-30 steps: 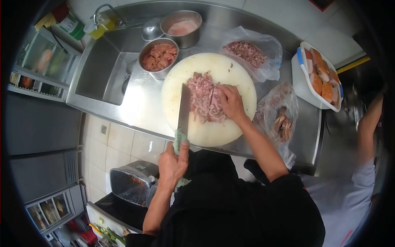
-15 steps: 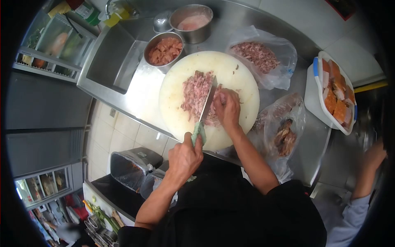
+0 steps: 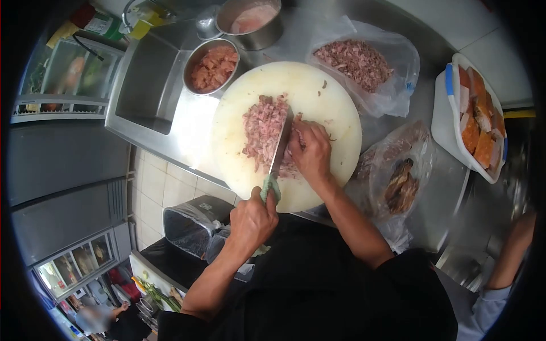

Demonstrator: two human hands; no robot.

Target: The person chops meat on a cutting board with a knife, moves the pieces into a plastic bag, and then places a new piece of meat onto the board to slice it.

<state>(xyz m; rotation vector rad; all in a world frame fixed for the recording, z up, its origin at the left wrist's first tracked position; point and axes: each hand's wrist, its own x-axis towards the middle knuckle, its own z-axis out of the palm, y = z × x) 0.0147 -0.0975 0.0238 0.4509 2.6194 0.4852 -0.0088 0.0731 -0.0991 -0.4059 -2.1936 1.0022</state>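
My left hand is closed round the green-wrapped handle of a knife. Its blade rests among meat on a round white chopping board. Small pinkish pieces of chopped meat lie heaped left of the blade. Just right of the blade, my right hand has curled fingers pressed on more meat, partly hidden beneath them. A few dark scraps are scattered near the board's upper right.
Behind the board stand a metal bowl of meat pieces and a metal pot. To the right are a bag of chopped meat, a bag of darker meat and a white tub. Another person's arm shows far right.
The camera view has shifted slightly. The blade stays beside my right fingers, a little further left on the board. The other person's arm at the right edge sits lower.
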